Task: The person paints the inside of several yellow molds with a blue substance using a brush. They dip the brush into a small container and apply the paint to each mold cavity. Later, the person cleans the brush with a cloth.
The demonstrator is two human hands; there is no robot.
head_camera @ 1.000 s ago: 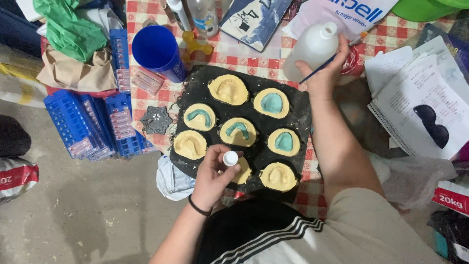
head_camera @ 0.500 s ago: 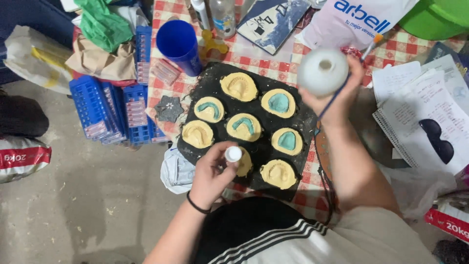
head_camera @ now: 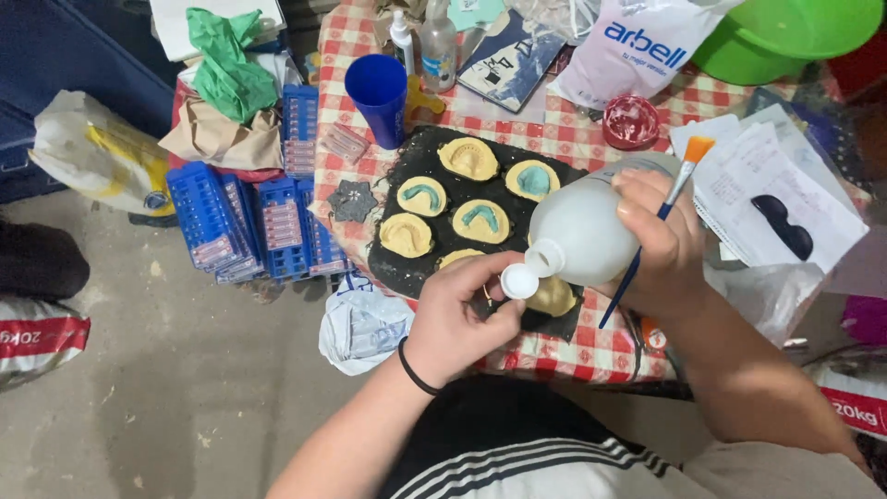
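Checked tablecloth (head_camera: 591, 346) under hands. Right hand (head_camera: 661, 245) clamps white bottle (head_camera: 582, 231) + brush (head_camera: 661, 217); left hand (head_camera: 462, 314) pinches cap (head_camera: 519, 282). Bottle prob. light, squashy, slick: grip mid-body.

You are looking at seven yellow casts on one black tray (head_camera: 407, 270): three are showing teal, at (head_camera: 422, 195), (head_camera: 531, 179) and (head_camera: 480, 220); three are plain, at (head_camera: 467, 157), (head_camera: 406, 235) and (head_camera: 552, 297); one (head_camera: 459, 257) is lying half hidden. One white bottle (head_camera: 582, 231), one cap (head_camera: 519, 282), one brush (head_camera: 667, 205), one blue cup (head_camera: 378, 97) and three blue racks (head_camera: 214, 218) are sitting there too.
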